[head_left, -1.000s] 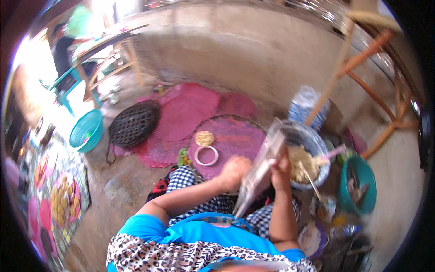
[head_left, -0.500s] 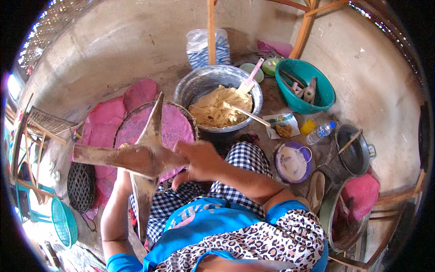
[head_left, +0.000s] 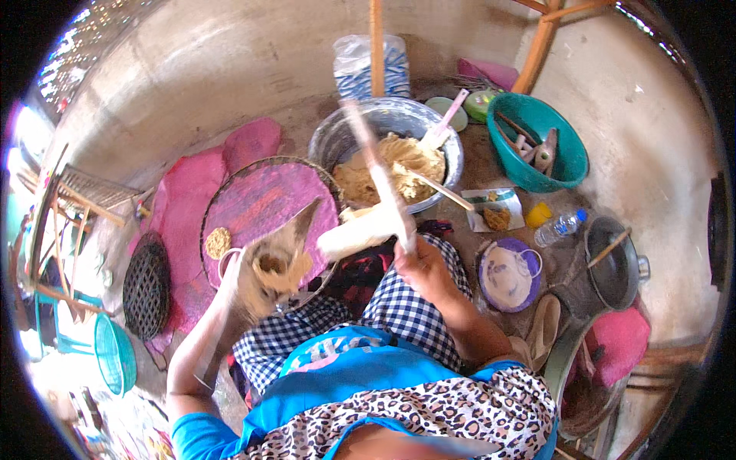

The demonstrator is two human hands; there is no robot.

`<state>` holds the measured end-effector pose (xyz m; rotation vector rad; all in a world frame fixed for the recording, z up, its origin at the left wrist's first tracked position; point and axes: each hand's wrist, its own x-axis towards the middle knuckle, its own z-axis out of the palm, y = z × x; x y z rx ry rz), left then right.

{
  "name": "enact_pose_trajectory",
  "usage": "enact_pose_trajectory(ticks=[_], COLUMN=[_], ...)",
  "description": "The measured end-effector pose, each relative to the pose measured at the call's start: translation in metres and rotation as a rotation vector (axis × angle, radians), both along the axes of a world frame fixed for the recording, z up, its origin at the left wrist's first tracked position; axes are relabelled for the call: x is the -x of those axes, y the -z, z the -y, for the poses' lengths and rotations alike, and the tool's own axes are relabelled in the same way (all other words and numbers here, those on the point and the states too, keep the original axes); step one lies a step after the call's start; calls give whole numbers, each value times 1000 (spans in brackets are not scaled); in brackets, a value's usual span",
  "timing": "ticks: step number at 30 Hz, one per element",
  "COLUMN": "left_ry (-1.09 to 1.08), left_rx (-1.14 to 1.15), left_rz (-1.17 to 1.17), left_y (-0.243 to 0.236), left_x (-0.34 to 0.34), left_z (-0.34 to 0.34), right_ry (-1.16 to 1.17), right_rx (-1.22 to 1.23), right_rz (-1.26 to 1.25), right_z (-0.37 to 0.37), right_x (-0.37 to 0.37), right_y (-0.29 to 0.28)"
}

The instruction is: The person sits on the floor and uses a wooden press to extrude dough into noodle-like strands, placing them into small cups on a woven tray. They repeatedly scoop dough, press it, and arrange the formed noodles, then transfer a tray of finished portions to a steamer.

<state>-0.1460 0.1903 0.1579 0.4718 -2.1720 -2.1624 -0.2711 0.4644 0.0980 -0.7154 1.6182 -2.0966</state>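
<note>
My left hand (head_left: 234, 270) grips a wooden press body (head_left: 295, 222), a thick piece with a round hole in its middle. Yellowish dough (head_left: 290, 274) sticks around the hole. In front of my right knee, my right hand (head_left: 423, 267) is closed on a wooden plunger (head_left: 356, 234), which has a pale stubby block and a long bar blurred by motion. The two wooden parts are separate. Left of the press body, a coiled cake of pressed dough (head_left: 218, 242) lies on a round tray lined with pink sheet (head_left: 264, 195).
A big grey basin (head_left: 330, 126) of dough (head_left: 402, 157) stands ahead, with a pink spatula (head_left: 446, 123) in it. Rightward are a teal basin (head_left: 560, 172) of wooden tools, a water bottle (head_left: 560, 228), a purple-rimmed bowl of flour (head_left: 506, 284) and a dark pan (head_left: 607, 264). A black basket (head_left: 146, 287) lies left.
The two wooden parts, crossed together before, have come apart. My right hand has moved right with the plunger, and the press body stays in my left. The coiled dough now shows on the tray.
</note>
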Motion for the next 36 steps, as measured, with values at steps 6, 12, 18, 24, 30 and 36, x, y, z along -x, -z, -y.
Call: enact_pose_trajectory(ticks=[6, 12, 18, 24, 30, 36], left_ry=[61, -11, -146, -179, -190, -382], left_rx=[-337, -575, -540, -474, -410, -283], left_rz=[-591, -653, -802, -767, -749, -751], left_y=[5, -7, -23, -36, -31, -37], left_x=[38, 59, 34, -8, -35, -92], left_z=[-25, -36, -23, -3, 13, 62], right_ry=[-751, -1133, 31, 601, 618, 672], right_rx=[359, 200, 290, 284, 357, 389], right_rz=[746, 600, 680, 892, 779, 822], right_z=[11, 25, 11, -17, -9, -11], right_x=[-1, -21, 76, 185, 196, 182], right_y=[45, 47, 94, 156, 169, 176])
